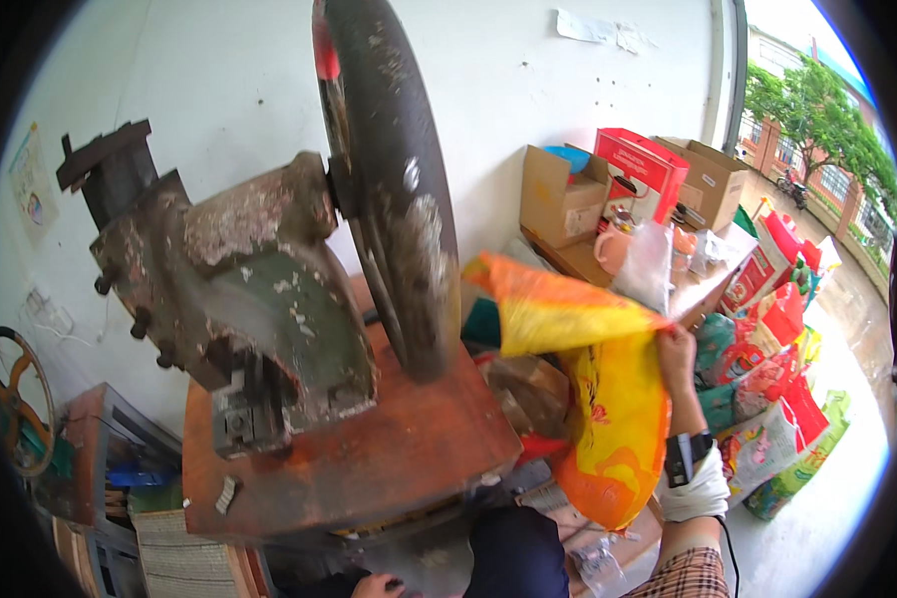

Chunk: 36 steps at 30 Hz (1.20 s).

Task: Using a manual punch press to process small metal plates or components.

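My right hand point(676, 351) is closed on the edge of a large yellow and orange plastic bag point(618, 414). The bag hangs down from it, and its upper part stretches to the left toward the machine. Behind the bag, a brown bag point(530, 394) is partly covered. Low in the picture, my left hand point(377, 586) rests near my dark-clothed leg. The lower edge cuts it off, and its fingers show too little to read. A heavy worn machine point(259, 289) with a big dark wheel point(399, 169) stands on a red-brown wooden table point(439, 429).
Several filled shopping bags point(767, 429) stand on the floor at the right. Behind them a table holds cardboard boxes point(563, 199), a red box point(643, 169) and a pink pitcher point(613, 247). A handwheel point(18, 404) is at the far left.
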Tool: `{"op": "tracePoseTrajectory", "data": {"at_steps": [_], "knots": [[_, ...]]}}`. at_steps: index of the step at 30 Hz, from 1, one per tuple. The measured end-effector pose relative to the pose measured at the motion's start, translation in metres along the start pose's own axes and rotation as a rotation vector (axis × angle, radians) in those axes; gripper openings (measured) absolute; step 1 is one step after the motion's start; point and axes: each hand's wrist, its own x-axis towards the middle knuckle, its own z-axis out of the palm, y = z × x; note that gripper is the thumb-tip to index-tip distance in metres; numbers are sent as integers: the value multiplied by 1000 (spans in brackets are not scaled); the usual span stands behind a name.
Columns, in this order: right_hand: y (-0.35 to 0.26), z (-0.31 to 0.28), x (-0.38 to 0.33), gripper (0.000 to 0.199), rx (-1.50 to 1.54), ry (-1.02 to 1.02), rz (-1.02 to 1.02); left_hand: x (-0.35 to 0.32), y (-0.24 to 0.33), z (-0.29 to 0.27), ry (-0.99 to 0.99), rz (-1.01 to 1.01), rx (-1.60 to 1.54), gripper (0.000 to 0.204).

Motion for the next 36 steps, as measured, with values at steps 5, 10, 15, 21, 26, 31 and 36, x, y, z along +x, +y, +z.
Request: {"op": "tracePoseTrajectory", "data": {"at_steps": [5,10,15,21,26,31,36], "knots": [[-62,-180,-16,22,-111,154,-20,30,58,8,-97,315,82,35],[-97,-310,-42,26,-123,174,-244,35,137,-17,-21,467,-156,60],[-182,-287,-47,26,-66,13,-304,21,211,-70,-105,652,-1043,82],[-271,-137,-51,25,100,-402,-420,-51,233,-192,157,857,-1297,46],[-341,28,-97,25,287,-832,-525,-157,149,-269,677,783,-1082,41],[-358,87,-149,28,342,-1017,-563,-230,70,-286,962,611,-921,36],[-273,111,-238,37,253,-1177,-555,-237,-18,-245,1083,351,-831,29]]}}
